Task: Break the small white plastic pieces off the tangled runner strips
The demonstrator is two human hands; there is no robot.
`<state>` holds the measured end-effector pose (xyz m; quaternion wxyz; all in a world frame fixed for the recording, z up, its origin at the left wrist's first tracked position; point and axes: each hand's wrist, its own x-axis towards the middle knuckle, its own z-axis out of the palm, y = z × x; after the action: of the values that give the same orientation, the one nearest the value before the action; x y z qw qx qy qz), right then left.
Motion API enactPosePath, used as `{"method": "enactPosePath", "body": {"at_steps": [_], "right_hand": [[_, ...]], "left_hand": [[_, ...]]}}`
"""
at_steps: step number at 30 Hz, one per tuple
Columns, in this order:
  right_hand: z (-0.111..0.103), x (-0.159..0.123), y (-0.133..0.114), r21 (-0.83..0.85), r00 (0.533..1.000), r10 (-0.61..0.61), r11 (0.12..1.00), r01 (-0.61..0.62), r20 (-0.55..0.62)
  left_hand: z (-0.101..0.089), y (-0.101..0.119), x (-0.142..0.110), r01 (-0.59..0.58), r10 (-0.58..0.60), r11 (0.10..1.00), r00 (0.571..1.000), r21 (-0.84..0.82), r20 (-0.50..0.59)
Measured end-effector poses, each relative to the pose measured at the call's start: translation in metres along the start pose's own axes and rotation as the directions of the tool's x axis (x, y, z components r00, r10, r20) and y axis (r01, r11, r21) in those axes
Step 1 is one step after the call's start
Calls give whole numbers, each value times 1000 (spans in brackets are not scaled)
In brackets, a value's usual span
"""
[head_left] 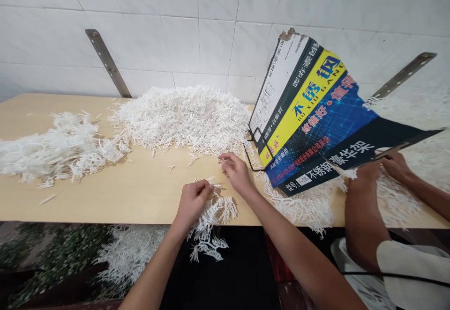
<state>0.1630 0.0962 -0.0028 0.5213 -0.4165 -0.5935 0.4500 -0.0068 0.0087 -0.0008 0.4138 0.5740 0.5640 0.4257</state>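
Note:
My left hand (194, 201) is closed in a pinch at the table's front edge, on a bunch of white plastic sprigs (211, 216). The bunch hangs past the edge, with a branched piece dangling below. My right hand (235, 172) hovers just in front of a large heap of loose white sprigs (183, 118). Its fingers are bent and slightly apart, and I make out nothing held in them. Both hands are close together but not touching.
A flattened printed carton (305, 113) stands upright on the wooden table (140, 197), braced by a black wire frame (250, 158). Behind it a co-worker's hands (395, 166) work among more sprigs. Another white pile (63, 146) lies left. Metal brackets (108, 64) are against the tiled wall.

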Motion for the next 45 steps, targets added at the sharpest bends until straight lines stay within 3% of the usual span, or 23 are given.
{"method": "enactPosePath", "body": {"at_steps": [3,5,7,9,11,13,14,16,18,21,26,29,32,36,38,41,43,45], "right_hand": [[4,-9,-16,-106,960,-122,982,153,251],[6,-14,-22,-119,916,-97,981,155,389],[6,-15,-20,-147,894,-27,984,103,446],[4,-11,-11,-119,948,-2,992,42,319],[0,-5,-1,8,1000,6,1000,-6,2],[-4,1,6,124,959,61,992,-27,-278],[-6,2,7,131,941,78,991,-36,-328],[-6,0,2,-1,971,21,1000,-22,-238],[-2,-6,-6,-214,993,-113,972,102,-43],[5,-14,-15,-371,960,-254,886,278,114],[6,-15,-9,-435,985,-123,886,162,117],[7,-17,-7,-612,992,-126,786,81,-30],[11,-24,-8,-755,966,-227,654,54,-127],[16,-31,-6,-774,910,-413,585,240,-30],[17,-33,-2,-760,842,-537,530,377,44],[16,-34,1,-719,702,-700,420,553,130],[14,-34,0,-646,671,-719,428,632,180],[12,-34,-5,-522,714,-647,526,671,266]], "left_hand": [[2,1,2,20,-20,1000,999,-18,-30],[3,2,3,19,-20,1000,999,-17,-36],[3,3,3,13,-13,1000,999,-9,-30],[2,4,2,10,-10,1000,1000,14,-5],[0,5,1,-1,-1,999,999,51,36],[-2,5,-1,-12,10,999,998,47,56],[-3,5,-1,-8,8,1000,999,17,42],[-4,5,-2,13,-15,997,999,-77,-30],[-3,5,-1,32,-47,988,994,-154,-95],[-1,3,0,63,-104,956,986,-287,-131],[-2,-2,3,108,-185,836,979,-538,-91],[-4,-2,4,72,-165,798,981,-599,-102],[-6,2,4,25,-166,757,974,-653,-155],[-6,5,3,21,-176,747,970,-664,-168],[-5,4,2,14,-163,747,973,-665,-162],[-3,-1,1,-3,-154,747,972,-664,-177],[-1,-4,1,-23,-145,774,967,-632,-212],[0,-6,1,-46,-127,804,961,-593,-247]]}}
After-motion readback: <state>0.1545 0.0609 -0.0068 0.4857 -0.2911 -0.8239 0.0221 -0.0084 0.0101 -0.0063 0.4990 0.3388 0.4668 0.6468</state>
